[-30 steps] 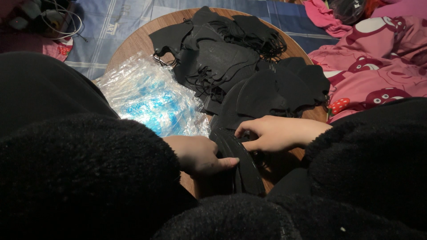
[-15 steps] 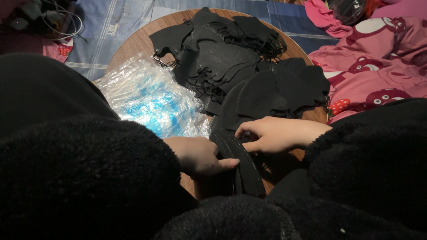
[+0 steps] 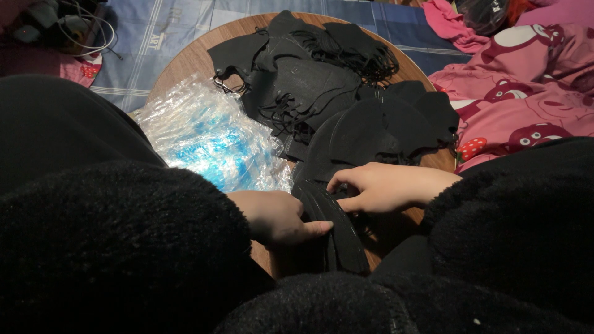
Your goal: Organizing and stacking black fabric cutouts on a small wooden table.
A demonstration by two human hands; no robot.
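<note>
The surface [image 3: 185, 62] is a round wooden top, brown, and most of it is covered. Near its 6 o'clock edge lies a small stack of black face masks [image 3: 331, 229], folded flat and standing a little on edge. The left hand [image 3: 278, 216] rests on the stack from the 9 o'clock side, its thumb pressed along the top of the masks and its fingers curled around them, so it is grasping the stack. The right hand [image 3: 377, 188] comes from 3 o'clock; its fingers [image 3: 340, 182] are bent and pinch the upper edge of the same stack. Both arms wear thick black fuzzy sleeves [image 3: 124, 247] that fill the lower part of the view. From the centre toward 12 o'clock spreads a loose pile of black masks [image 3: 334, 93] with thin ear loops tangled together. At 9 o'clock on the surface lies a heap of clear plastic wrappers [image 3: 198, 136], shiny, with some blue showing through. Beyond the surface, at 12 o'clock, there is a blue checked cloth [image 3: 161, 31]. At 2 o'clock lies a pink blanket [image 3: 526, 93] with a red strawberry pattern. In the corner at 10 o'clock some grey cables [image 3: 68, 25] are seen, dim and not clear.
</note>
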